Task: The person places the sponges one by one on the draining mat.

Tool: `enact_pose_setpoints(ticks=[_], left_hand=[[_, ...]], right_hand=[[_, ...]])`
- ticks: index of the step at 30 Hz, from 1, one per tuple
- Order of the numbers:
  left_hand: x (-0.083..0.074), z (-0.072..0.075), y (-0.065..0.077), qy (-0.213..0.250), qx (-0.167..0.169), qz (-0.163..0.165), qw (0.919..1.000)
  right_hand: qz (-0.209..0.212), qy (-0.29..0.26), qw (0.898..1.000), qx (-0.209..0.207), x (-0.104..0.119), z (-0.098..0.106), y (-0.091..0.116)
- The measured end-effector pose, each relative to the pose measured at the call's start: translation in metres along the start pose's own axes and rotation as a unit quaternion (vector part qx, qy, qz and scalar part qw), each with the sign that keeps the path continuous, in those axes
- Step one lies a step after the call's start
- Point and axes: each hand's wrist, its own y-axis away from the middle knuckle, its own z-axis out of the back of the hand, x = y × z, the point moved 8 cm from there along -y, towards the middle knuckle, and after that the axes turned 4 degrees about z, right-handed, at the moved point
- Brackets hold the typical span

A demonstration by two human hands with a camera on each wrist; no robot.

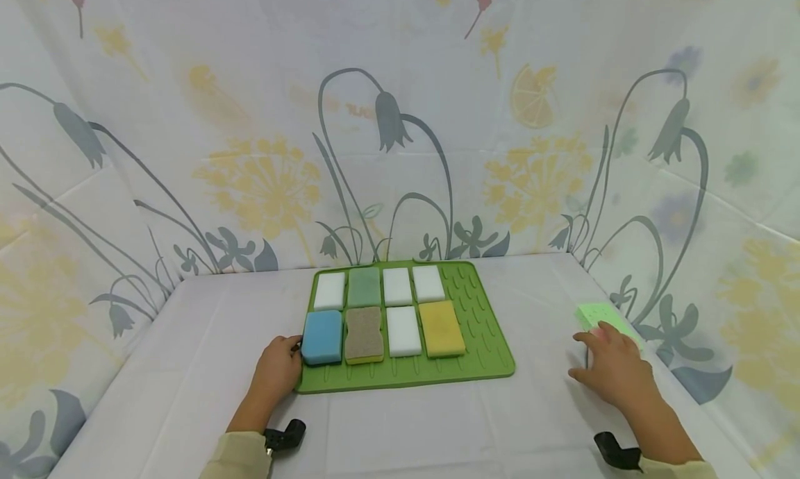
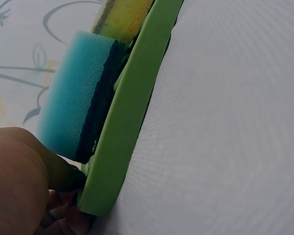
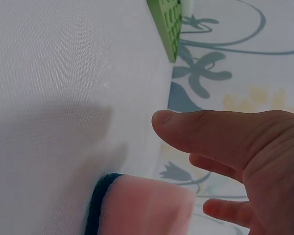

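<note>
A green drying mat (image 1: 484, 312) lies on the table with two rows of sponges on it. My left hand (image 1: 279, 364) pinches the mat's left edge beside a blue sponge (image 1: 322, 337); in the left wrist view the thumb is at the mat's corner, the other fingers partly hidden. To the right, my right hand (image 1: 619, 368) hovers with fingers spread over a pink sponge (image 3: 147, 205) with a dark scouring layer. A gap shows between the thumb and that sponge. Just beyond the right hand sits a light green sponge (image 1: 603, 314), partly covered by the fingers.
Also on the mat are a brown-topped sponge (image 1: 364, 333), a yellow sponge (image 1: 442, 328), a green sponge (image 1: 364, 287) and several white sponges (image 1: 404, 331). The white-covered table (image 1: 425, 430) meets flower-printed curtains (image 1: 400, 173) at the back and sides.
</note>
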Motion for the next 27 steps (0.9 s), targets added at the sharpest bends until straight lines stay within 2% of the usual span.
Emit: enact_pose_setpoints(ticks=[5,9,18,27], left_hand=[[-0.0005,0.0007,0.0007,-0.002,-0.001,-0.004,1.0],[-0.0011,0.001,0.0006,-0.003,0.0,-0.003,1.0],[-0.0017,0.0008,0.0003,-0.002,0.001,-0.004,1.0],[-0.0029,0.0025,0.0015,-0.005,-0.008,-0.012,0.9999]], right_hand=[[-0.005,-0.011,1.0,0.007,-0.0051,-0.0012,0.0024],[0.012,-0.01,1.0,0.0,-0.0065,-0.003,0.0034],[0.065,0.028,0.995,-0.066,-0.0022,-0.0005,0.0079],[0.026,0.033,0.998,-0.056,-0.004,0.0016,0.0057]])
